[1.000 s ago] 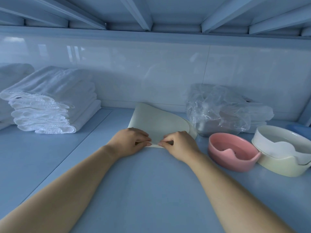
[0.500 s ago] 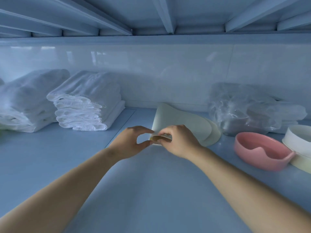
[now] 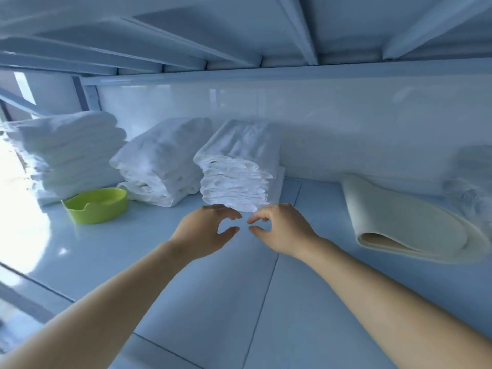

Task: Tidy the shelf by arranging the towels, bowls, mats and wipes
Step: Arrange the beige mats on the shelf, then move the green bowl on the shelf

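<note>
Three stacks of folded white towels stand along the back wall: a left stack (image 3: 72, 153), a middle stack (image 3: 162, 161) and a right stack (image 3: 237, 169). A green bowl (image 3: 97, 205) sits in front of the left stack. A cream mat (image 3: 407, 225), folded over on itself, lies at the right. My left hand (image 3: 206, 231) and my right hand (image 3: 279, 227) hover side by side just in front of the right towel stack, fingers curled and apart, both holding nothing.
The pale blue shelf board (image 3: 213, 302) runs out to a front edge at the lower left. A plastic-wrapped pack (image 3: 471, 182) sits blurred at the far right. The upper shelf's beams (image 3: 292, 30) hang low overhead. A white tiled wall closes the back.
Both hands let go of the cream mat's edge and moved left to the front of the right towel stack. The view swung left; the pink and white bowls left the frame.
</note>
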`<move>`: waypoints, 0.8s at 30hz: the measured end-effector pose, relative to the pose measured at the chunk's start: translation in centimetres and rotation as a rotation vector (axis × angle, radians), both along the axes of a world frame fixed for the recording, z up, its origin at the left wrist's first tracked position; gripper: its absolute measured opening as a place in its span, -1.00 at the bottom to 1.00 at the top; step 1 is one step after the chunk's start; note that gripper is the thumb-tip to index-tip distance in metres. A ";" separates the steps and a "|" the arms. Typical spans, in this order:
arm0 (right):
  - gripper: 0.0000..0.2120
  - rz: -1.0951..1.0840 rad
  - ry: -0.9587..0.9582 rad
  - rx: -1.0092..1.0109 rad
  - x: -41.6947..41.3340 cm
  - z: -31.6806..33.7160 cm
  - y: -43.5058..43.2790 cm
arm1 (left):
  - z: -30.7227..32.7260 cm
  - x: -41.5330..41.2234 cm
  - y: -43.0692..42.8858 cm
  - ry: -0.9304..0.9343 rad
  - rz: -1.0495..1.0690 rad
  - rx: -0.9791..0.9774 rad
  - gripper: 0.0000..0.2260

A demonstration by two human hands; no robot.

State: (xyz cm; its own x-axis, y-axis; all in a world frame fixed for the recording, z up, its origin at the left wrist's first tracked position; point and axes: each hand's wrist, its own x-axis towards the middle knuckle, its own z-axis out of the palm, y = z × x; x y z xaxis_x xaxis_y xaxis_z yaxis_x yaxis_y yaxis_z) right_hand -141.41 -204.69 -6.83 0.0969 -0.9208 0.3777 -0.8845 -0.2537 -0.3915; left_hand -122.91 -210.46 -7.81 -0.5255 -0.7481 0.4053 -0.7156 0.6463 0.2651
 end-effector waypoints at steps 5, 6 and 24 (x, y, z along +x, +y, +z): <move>-0.82 0.110 -0.011 0.030 8.8 -0.1 -4.0 | -0.3 9.0 -1.9 -0.022 0.097 -0.028 -0.79; -0.81 0.130 -0.013 0.034 10.5 -0.1 -4.7 | -0.4 10.6 -2.3 -0.019 0.114 -0.031 -0.79; -0.80 0.181 -0.065 -0.053 21.0 -4.4 -11.6 | -3.0 23.7 -11.2 0.067 0.249 -0.390 -0.65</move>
State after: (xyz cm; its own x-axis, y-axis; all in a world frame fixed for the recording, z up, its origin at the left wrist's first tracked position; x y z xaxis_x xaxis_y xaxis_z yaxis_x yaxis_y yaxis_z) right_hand -120.45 -216.33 -11.19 0.2326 -0.8692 0.4364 -0.7960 -0.4280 -0.4281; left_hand -99.19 -221.67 -10.80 -0.3121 -0.6332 0.7082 -0.8510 0.5178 0.0879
